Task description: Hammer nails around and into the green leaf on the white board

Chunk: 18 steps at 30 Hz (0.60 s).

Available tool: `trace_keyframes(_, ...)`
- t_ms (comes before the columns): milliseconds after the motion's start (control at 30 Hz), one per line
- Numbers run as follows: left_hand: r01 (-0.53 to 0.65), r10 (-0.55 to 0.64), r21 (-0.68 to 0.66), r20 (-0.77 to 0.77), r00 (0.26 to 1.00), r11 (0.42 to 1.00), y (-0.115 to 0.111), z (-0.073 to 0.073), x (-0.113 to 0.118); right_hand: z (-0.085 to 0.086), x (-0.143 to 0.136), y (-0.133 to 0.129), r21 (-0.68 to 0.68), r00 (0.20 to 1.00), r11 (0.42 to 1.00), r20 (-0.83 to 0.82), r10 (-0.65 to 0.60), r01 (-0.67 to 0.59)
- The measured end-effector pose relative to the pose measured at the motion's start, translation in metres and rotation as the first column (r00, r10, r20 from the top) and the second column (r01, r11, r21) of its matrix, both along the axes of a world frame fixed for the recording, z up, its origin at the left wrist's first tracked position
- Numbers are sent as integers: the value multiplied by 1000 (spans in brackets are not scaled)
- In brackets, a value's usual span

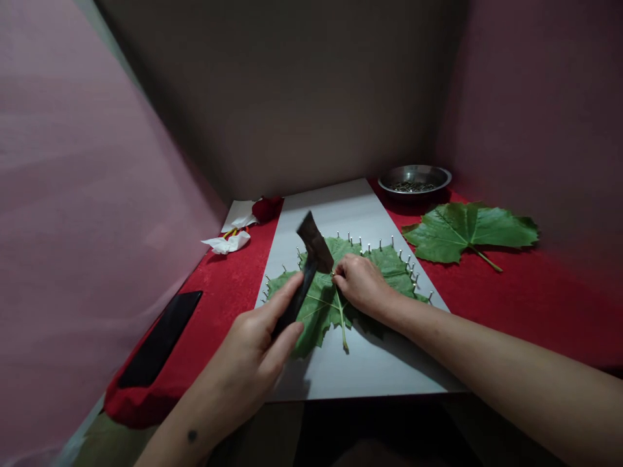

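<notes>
A hammer with a dark handle is gripped in my left hand, its head tilted over the middle of a green leaf. The leaf lies on a white board, and several upright nails stand along its outline. My right hand is pinched near the leaf's centre, beside the hammer head. A small nail seems to sit in its fingertips, mostly hidden. The leaf's stalk points toward me.
A metal bowl of nails stands at the back right. Another large leaf lies on the red cloth. To the left are a black flat object, crumpled white tissue and a dark red item. Pink sheets hang at both sides.
</notes>
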<state>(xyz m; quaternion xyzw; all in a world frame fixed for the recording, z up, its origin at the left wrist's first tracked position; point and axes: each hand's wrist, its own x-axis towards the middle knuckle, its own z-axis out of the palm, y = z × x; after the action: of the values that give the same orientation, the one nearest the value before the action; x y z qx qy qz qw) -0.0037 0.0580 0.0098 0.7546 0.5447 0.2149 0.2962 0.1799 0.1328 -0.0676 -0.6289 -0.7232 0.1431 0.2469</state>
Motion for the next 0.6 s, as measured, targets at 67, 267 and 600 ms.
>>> trace_keyframes(67,12,-13,-33,-37,999,999,2,-1,1,0,0,0,1,1000,1000,-1,-4,4)
trace_keyframes(267,-23,24,154,-3,1000,988,-6,0,1,-1,0,1,18,1000,1000,4,15,-15)
trace_keyframes(600,-47,45,124,18,999,991,-5,-6,7,3,1,0,-16,1000,1000,-3,13,-13)
